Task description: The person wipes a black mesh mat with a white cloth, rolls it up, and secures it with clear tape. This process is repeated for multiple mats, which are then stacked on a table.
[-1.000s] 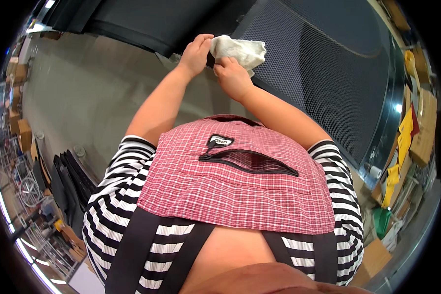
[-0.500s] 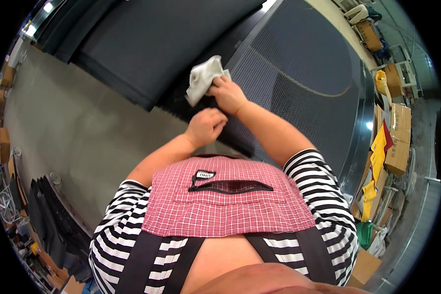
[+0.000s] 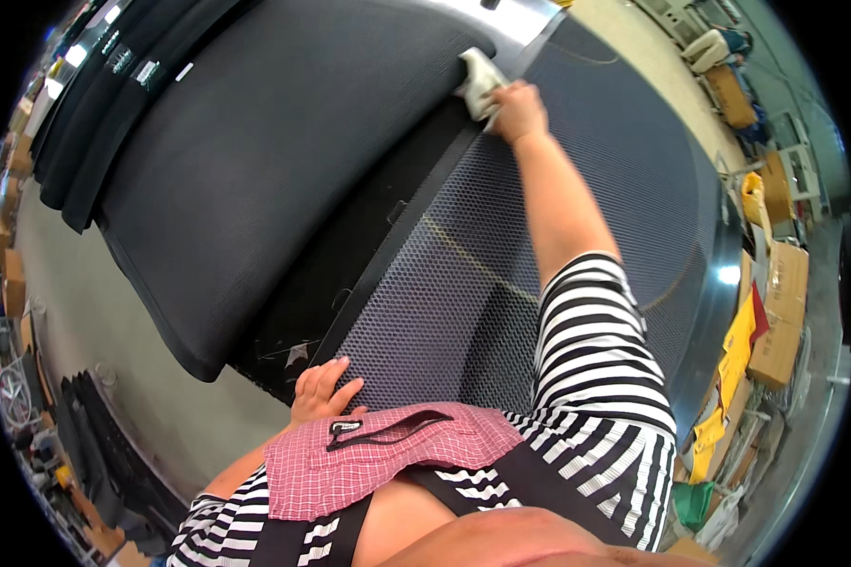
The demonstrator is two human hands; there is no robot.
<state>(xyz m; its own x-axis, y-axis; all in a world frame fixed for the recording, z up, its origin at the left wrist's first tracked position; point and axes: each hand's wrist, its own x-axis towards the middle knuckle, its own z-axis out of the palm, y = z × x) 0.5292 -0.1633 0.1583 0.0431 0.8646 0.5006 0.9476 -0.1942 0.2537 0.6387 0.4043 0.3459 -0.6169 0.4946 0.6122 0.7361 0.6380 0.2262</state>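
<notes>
My right hand (image 3: 522, 113) reaches to the far side, closed around a crumpled white cloth (image 3: 482, 83). The cloth touches the far end of the border strip of a dark grey mat with a honeycomb texture (image 3: 416, 302). My left hand (image 3: 320, 391) rests on the near corner of this mat, its fingers apart and holding nothing. To the left of the mat lies a smooth black sheet (image 3: 246, 142) with a rounded, raised edge. Between the two a black strip of fabric (image 3: 350, 227) shows, with loose threads and a small pale scrap (image 3: 297, 353) at its near end.
Several more black sheets (image 3: 128, 113) are stacked at the far left. A shiny metal table edge (image 3: 719, 283) runs along the right. Cardboard boxes (image 3: 780, 312) and yellow cloth (image 3: 723, 397) stand beyond it. A person (image 3: 719, 42) is in the far right background.
My right hand has carried the cloth far forward and to the right along the mat's edge. My left hand has come nearer and opened onto the mat; my body leans further over.
</notes>
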